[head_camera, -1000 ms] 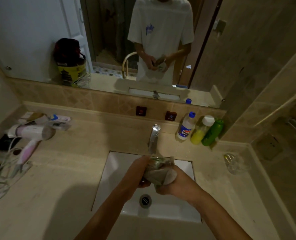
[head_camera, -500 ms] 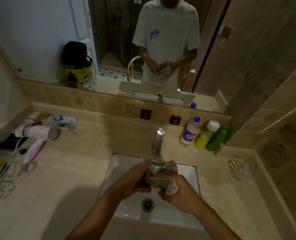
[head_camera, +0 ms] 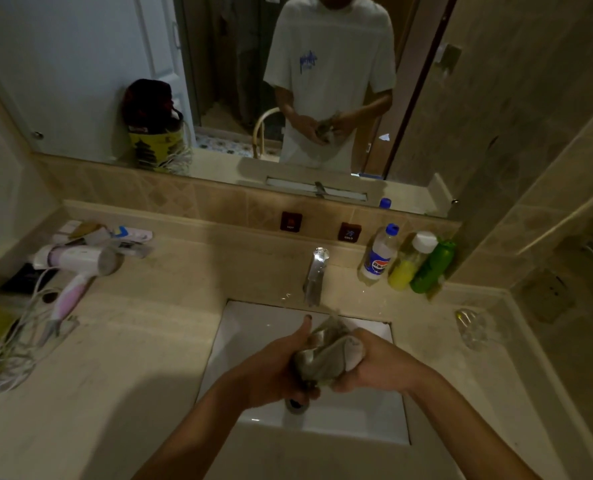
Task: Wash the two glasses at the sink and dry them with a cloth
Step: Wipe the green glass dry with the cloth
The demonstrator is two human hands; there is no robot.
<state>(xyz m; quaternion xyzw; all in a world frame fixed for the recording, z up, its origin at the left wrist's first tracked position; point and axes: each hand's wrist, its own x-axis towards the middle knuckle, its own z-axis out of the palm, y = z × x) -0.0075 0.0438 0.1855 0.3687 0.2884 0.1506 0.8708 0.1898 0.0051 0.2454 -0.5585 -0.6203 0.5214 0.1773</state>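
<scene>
Over the white sink point(head_camera: 253, 327) both my hands hold one bundle: a clear glass wrapped in a grey cloth point(head_camera: 326, 358). My left hand point(head_camera: 277, 365) grips the glass from the left, thumb up. My right hand point(head_camera: 374, 365) presses the cloth around it from the right. The glass itself is almost wholly hidden by the cloth. A second clear glass point(head_camera: 470, 327) lies on the counter to the right of the sink, apart from my hands.
A chrome tap point(head_camera: 315, 275) stands behind the basin. Three bottles point(head_camera: 407, 259) stand at the back right. A hair dryer point(head_camera: 76, 268) with its cord and small items lie at the left. A mirror point(head_camera: 80, 64) reflects a person.
The cloth bundle has turned between my hands, staying over the sink. The view has shifted slightly.
</scene>
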